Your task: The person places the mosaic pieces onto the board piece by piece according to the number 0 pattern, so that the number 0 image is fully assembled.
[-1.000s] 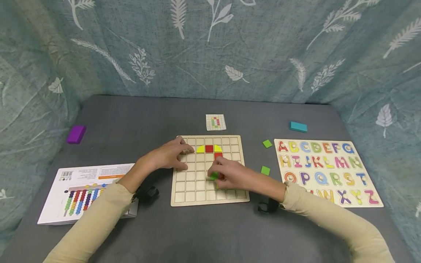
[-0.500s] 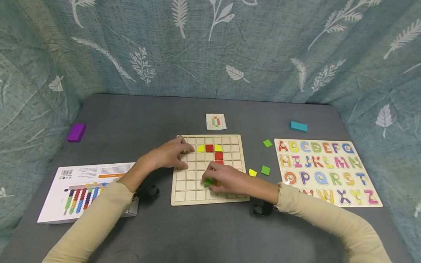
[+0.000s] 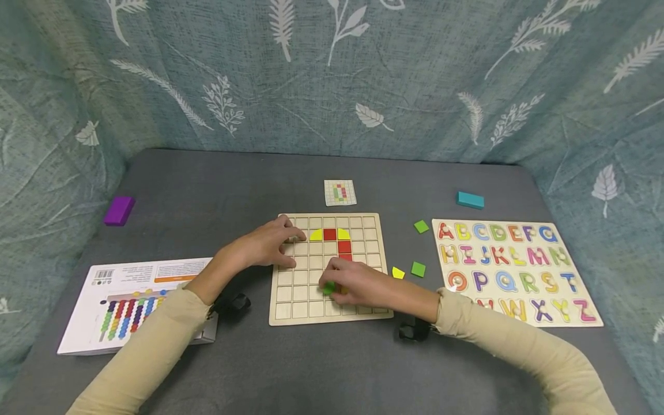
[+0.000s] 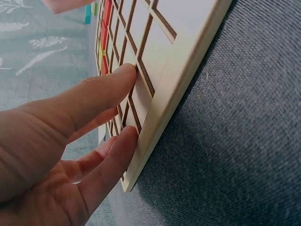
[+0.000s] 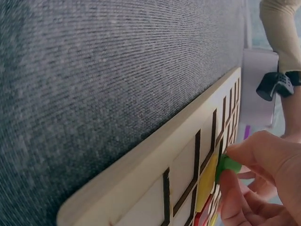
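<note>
My right hand (image 3: 355, 280) pinches a green square tile (image 3: 328, 287) between thumb and finger, low over the wooden grid board (image 3: 301, 278). In the right wrist view that green tile (image 5: 229, 165) meets the board beside a yellow tile (image 5: 205, 183) set in a cell. Fingers spread, my left hand (image 3: 264, 242) rests on the board's left edge; thumb and fingertips touch it in the left wrist view. Farther up the board are a red square tile (image 3: 329, 234) between two rounded yellow tiles (image 3: 316, 235) and more red tiles (image 3: 344, 246), partly hidden by my right hand.
Loose green tiles (image 3: 418, 269) and a yellow tile (image 3: 397, 272) lie right of the board. Behind it is a pattern card (image 3: 340, 192). An alphabet puzzle (image 3: 498, 253) sits right, a white box (image 3: 129, 305) left, with purple (image 3: 119, 211) and teal (image 3: 470, 200) blocks farther back.
My right hand has shifted slightly left and toward me with the green tile, uncovering red tiles on the board and a yellow one on the table. My left hand stays put.
</note>
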Tool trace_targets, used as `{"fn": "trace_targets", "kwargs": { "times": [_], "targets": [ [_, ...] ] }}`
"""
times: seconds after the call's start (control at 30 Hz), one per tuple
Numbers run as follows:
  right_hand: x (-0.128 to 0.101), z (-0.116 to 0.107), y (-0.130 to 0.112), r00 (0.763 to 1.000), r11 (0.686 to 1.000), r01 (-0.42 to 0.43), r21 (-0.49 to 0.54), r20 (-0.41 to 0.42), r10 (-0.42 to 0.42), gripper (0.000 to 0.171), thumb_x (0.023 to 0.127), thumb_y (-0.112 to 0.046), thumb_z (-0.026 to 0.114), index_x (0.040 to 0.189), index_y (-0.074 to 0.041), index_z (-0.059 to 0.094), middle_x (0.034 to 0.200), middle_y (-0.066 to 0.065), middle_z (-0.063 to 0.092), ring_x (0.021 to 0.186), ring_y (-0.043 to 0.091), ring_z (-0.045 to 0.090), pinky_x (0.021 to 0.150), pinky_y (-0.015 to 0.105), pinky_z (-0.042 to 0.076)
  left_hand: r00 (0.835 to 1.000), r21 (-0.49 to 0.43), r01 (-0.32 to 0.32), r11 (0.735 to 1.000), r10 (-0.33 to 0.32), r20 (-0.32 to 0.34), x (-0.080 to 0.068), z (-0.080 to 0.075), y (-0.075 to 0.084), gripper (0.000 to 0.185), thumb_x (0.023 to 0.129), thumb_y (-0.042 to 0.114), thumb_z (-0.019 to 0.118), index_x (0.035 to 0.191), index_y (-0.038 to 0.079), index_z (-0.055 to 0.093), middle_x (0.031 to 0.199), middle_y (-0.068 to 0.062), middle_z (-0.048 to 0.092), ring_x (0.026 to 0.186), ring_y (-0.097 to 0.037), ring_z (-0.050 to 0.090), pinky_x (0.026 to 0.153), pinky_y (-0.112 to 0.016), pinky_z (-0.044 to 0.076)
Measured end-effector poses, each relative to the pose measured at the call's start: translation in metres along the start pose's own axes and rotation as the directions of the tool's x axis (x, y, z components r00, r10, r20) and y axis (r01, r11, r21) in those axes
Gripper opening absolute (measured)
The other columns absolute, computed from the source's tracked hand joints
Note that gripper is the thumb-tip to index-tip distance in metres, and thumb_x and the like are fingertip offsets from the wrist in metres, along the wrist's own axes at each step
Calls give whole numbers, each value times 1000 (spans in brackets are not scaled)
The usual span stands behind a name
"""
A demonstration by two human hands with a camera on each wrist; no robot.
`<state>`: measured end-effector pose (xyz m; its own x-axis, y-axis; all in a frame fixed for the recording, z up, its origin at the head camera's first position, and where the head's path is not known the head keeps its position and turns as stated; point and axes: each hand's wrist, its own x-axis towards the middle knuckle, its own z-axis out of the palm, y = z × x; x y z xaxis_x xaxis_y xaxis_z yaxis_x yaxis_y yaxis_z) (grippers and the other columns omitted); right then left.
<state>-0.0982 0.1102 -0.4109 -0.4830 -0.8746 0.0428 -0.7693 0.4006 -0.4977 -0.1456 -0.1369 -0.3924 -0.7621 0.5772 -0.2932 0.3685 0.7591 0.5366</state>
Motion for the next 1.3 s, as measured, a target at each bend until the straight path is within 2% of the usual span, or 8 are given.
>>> {"fn": "trace_targets", "kwargs": {
  "times": [0.2, 0.4, 0.63, 1.3],
  "targets": [
    [1, 1, 0, 1000, 1000, 7, -24, 14, -6, 15, 85, -6, 70, 99, -12, 70, 96, 2, 59, 76, 9, 58, 71, 14, 47, 1000, -12, -8, 1000, 8, -3, -1, -1, 0, 50, 83, 17, 76, 129, 6, 60, 110, -12, 45, 85, -19, 44, 75, -30, 38],
    [0, -1, -2, 1000, 998, 12, -56, 18, -11, 13, 86, -7, 70, 97, -12, 71, 96, 2, 60, 76, 9, 59, 71, 15, 48, 1000, -9, 12, 1000, -12, 4, 0, -1, 1, 51, 83, 17, 76, 129, 7, 60, 110, -12, 45, 85, -19, 44, 75, -30, 37],
    [-2, -3, -2, 1000, 997, 18, -76, 6, -18, 12, 85, -9, 73, 95, -12, 71, 93, 1, 61, 76, 8, 58, 70, 16, 48, 1000, 3, -4, 1000, 4, -7, 0, -1, 1, 50, 82, 17, 77, 128, 6, 61, 112, -13, 47, 85, -19, 45, 75, -31, 38],
    [-3, -6, -4, 999, 998, 0, -66, 35, 2, 8, 85, -11, 73, 93, -11, 72, 93, 2, 62, 77, 8, 59, 73, 18, 50, 1000, -28, 4, 1000, -4, 1, 1, -1, 0, 50, 83, 16, 77, 129, 7, 60, 112, -12, 46, 84, -18, 49, 76, -31, 40]
  ]
}}
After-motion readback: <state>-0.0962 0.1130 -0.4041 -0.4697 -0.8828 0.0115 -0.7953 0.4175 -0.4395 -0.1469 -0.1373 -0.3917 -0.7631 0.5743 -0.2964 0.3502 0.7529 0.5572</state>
